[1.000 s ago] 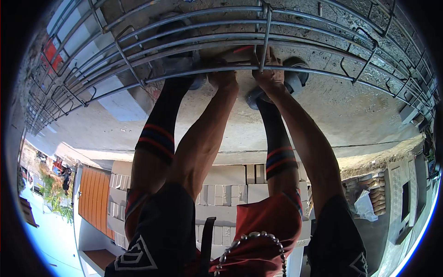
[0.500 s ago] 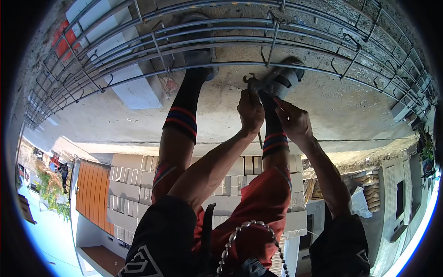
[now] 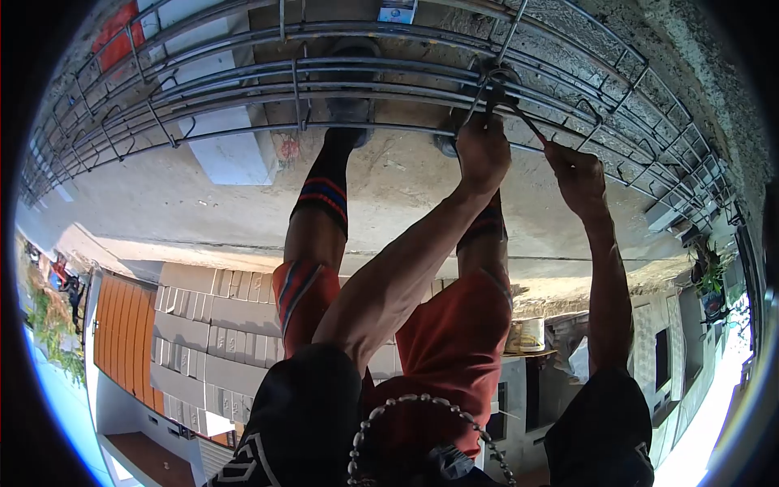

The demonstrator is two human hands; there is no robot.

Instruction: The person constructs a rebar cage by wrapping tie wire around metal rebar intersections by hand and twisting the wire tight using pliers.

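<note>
My left hand (image 3: 484,158) is closed on a dark tool (image 3: 492,99) at the lower bars of a long cage of steel rods (image 3: 418,127). The tool's head overlaps a crossing tie, so its exact contact is unclear. To the right, my right hand (image 3: 578,180) is closed round the end of a thin, dark and reddish handle (image 3: 531,126). This handle slants up and left towards the tool; whether the two are joined cannot be made out.
Below the cage, my shoes (image 3: 350,97) stand on the concrete floor (image 3: 389,187). A pale block (image 3: 231,150) lies left of them. Stacked blocks (image 3: 195,337), an orange door (image 3: 122,341) and a potted plant (image 3: 712,280) show farther off. A small blue-and-white packet (image 3: 398,10) is at the top.
Both hands have moved up and right, from beside my shin to the cage bars. The dark tool has come along in my left hand. The view has shifted slightly.
</note>
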